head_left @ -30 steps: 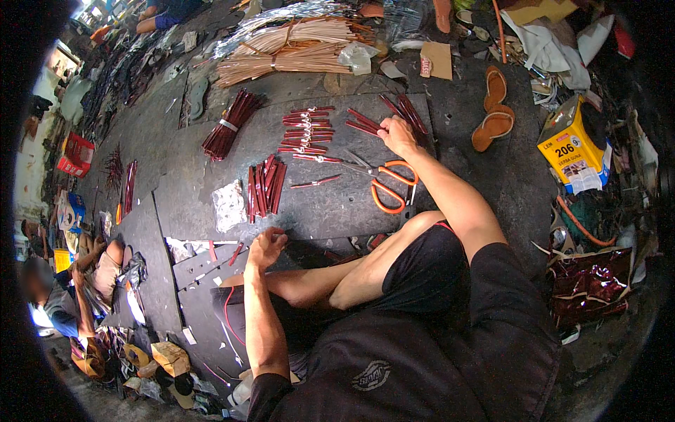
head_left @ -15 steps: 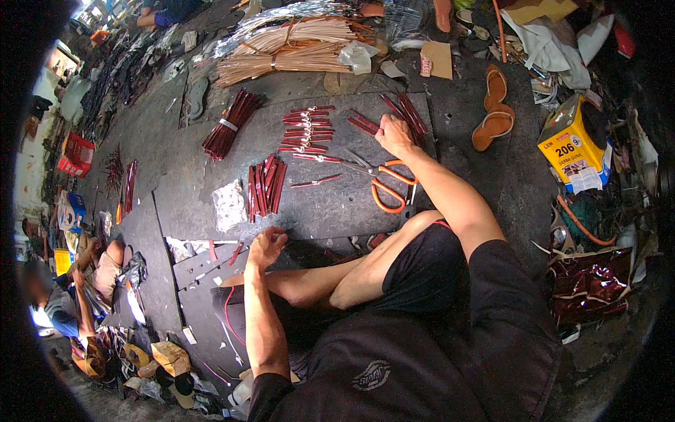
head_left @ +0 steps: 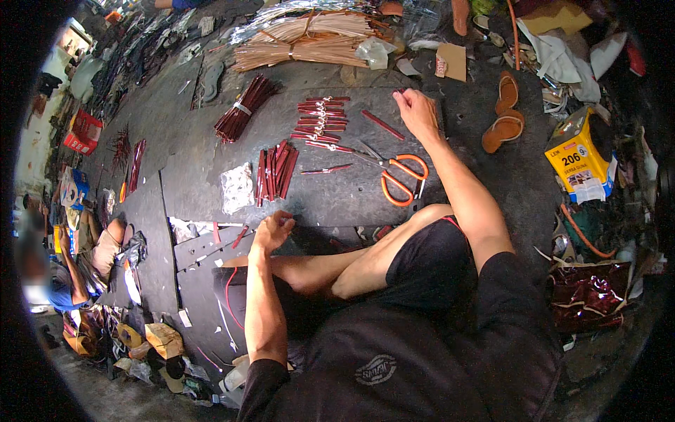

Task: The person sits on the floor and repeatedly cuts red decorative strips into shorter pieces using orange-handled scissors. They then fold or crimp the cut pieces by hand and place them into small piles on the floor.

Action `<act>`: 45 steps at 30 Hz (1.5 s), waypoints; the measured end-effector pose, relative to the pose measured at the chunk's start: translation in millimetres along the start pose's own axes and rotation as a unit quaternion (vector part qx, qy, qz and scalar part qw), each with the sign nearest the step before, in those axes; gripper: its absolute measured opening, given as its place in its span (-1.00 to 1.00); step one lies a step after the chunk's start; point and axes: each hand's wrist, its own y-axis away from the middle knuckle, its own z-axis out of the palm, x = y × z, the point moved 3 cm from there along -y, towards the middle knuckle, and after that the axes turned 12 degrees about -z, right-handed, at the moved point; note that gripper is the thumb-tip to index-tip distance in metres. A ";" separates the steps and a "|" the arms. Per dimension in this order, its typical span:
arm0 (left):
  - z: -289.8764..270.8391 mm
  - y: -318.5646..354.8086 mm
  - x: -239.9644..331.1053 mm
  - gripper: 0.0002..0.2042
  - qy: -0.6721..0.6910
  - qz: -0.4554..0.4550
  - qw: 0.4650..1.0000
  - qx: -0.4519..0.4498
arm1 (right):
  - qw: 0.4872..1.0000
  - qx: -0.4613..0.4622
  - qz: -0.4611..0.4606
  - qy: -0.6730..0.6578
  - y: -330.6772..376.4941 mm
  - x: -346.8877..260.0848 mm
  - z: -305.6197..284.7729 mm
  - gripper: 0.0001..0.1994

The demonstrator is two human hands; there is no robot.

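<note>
My right hand [head_left: 418,114], arm stretched forward, is closed at the far right of the dark board. A bit of dark red strip shows at its fingertips; the rest is hidden. One loose dark red strip [head_left: 382,125] lies to its left. My left hand [head_left: 273,231] hovers in front of my lap with fingers curled in, and nothing shows in it. Beyond it lie a fanned pile of dark red strips [head_left: 275,172] and a crumpled clear plastic bag [head_left: 238,188]. A row of dark red strips with silvery rings [head_left: 322,121] lies mid-board, near orange-handled scissors [head_left: 399,179].
A banded bundle of dark red strips [head_left: 244,109] lies at the far left of the board. Beige strip bundles [head_left: 299,53] lie beyond. Brown sandals [head_left: 503,130] and a yellow box [head_left: 576,162] are on the right. Another person [head_left: 69,274] sits at the left.
My right hand has drawn over the loose strips at the right; the pile there and one nearby strip no longer show. My left hand stays near my lap. The whole view has shifted slightly.
</note>
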 end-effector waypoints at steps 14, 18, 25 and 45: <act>-2.8 4.0 11.4 -0.71 0.013 0.095 0.988 0.119 | 0.958 -0.081 0.050 -0.271 122.8 -77.4 -104.8 -0.71; -6.4 -22.2 53.1 -0.67 0.100 0.050 0.987 0.116 | 0.969 -0.153 0.010 -0.193 149.6 -114.2 -112.3 -0.70; 57.4 -37.4 54.4 -0.75 0.129 0.015 0.979 0.159 | 0.962 -0.189 -0.010 -0.196 143.9 -125.9 -98.5 -0.76; 73.0 -13.5 66.2 -0.76 0.119 0.074 0.986 0.096 | 0.925 -0.366 0.022 -0.095 149.9 -84.8 -62.2 -0.56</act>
